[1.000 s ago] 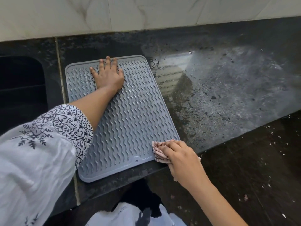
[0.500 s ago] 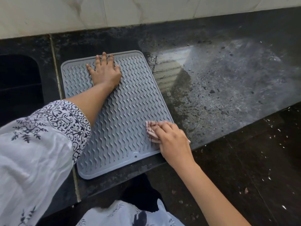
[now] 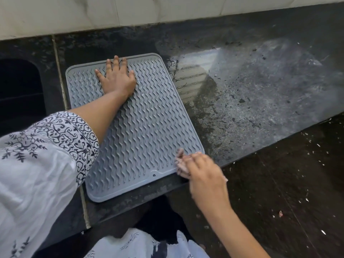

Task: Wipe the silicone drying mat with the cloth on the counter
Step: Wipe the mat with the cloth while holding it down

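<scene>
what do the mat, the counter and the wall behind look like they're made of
Mat: soft matte grey, likely silicone or rubber; moulded wavy ridges, rounded corners.
Counter: polished dark speckled stone, probably granite; glossy where wet, with a seam line.
Wall: pale tiles, marble-look veining with grout joints; ceramic or real marble cannot be told.

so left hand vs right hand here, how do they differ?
The left hand lies flat with fingers spread near the far edge of the silicone drying mat; the right hand sits at the mat's near right corner. The left hand holds nothing; the right hand is curled around the cloth. The left hand looks sharp, the right hand motion-blurred. Both are on the mat.
</scene>
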`<state>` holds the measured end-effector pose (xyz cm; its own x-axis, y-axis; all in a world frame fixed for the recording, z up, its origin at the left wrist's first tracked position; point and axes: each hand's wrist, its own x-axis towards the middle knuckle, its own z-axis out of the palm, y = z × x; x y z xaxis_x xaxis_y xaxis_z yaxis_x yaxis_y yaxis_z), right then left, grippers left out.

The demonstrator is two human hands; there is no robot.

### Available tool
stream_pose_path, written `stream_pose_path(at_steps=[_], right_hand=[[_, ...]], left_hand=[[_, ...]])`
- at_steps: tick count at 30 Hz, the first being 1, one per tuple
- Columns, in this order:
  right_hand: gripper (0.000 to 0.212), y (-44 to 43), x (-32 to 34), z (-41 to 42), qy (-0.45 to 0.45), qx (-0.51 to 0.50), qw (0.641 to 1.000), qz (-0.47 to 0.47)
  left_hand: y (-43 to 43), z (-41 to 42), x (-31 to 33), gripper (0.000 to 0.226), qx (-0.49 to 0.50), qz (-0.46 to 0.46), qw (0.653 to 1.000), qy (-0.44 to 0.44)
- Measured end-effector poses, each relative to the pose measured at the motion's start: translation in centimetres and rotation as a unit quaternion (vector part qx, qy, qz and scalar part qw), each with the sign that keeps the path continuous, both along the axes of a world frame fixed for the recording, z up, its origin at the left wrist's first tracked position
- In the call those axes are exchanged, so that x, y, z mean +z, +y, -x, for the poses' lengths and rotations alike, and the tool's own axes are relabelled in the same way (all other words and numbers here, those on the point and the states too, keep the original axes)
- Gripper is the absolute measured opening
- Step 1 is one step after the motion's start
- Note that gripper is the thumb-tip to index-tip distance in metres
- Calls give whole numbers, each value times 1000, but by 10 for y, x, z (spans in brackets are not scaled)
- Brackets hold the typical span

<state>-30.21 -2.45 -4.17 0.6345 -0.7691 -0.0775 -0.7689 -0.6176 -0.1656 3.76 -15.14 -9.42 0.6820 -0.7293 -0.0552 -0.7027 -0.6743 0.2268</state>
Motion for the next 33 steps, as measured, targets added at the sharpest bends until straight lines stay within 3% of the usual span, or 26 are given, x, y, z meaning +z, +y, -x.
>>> stream_pose_path(at_steps=[2, 7, 10, 12, 15, 18, 28, 33], right_hand=[[42, -8, 0, 4, 7, -46, 999, 6], [42, 11, 3, 2, 13, 54, 998, -20], [38, -21, 18, -4, 17, -68, 997, -33], [38, -42, 22, -23, -46, -102, 994, -18], [47, -57, 12, -82, -113, -28, 993, -22], [45, -56, -14, -125, -64, 62, 996, 0], [39, 1, -22, -38, -87, 119, 989, 21], [38, -35, -27, -97, -104, 92, 988, 60]], left_hand=[[0, 1, 0, 57, 1, 0, 1000, -2], [-2, 1, 0, 57, 3, 5, 1000, -1], [0, 1, 0, 58, 2, 8, 1000, 2], [-1, 1, -1, 57, 0, 7, 1000, 2], [-1, 0, -2, 58, 5, 8, 1000, -2], [-1, -1, -4, 58, 6, 12, 1000, -4], [-2, 0, -2, 57, 10, 11, 1000, -7], [-1, 0, -2, 56, 7, 19, 1000, 3]])
